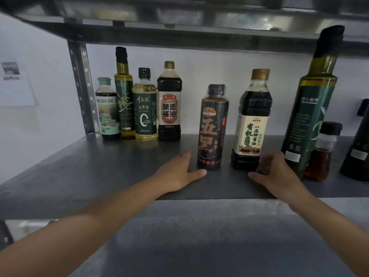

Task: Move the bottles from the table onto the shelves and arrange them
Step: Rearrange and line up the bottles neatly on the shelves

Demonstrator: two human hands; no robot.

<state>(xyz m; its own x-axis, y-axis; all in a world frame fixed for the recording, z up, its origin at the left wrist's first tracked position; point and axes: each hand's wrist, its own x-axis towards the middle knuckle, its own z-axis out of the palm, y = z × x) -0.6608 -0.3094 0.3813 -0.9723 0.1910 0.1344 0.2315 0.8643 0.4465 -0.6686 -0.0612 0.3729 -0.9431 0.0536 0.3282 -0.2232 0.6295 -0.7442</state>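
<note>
A dark bottle with a large orange label (212, 128) stands upright mid-shelf on the grey metal shelf (119, 166). My left hand (179, 172) lies open on the shelf beside its base, fingers at its left and thumb in front. To the right of it stands a soy sauce bottle with a cream label and gold cap (251, 120). My right hand (273, 172) sits at its lower right corner; the fingers are loosely curled against the base, and the thumb lies on the shelf in front.
Several bottles stand in a row at the back left (139, 108), by the shelf post (81, 86). A tall olive oil bottle (311, 116), a small amber bottle (321, 156) and a dark bottle (357, 152) crowd the right. The upper shelf (179, 17) hangs low overhead.
</note>
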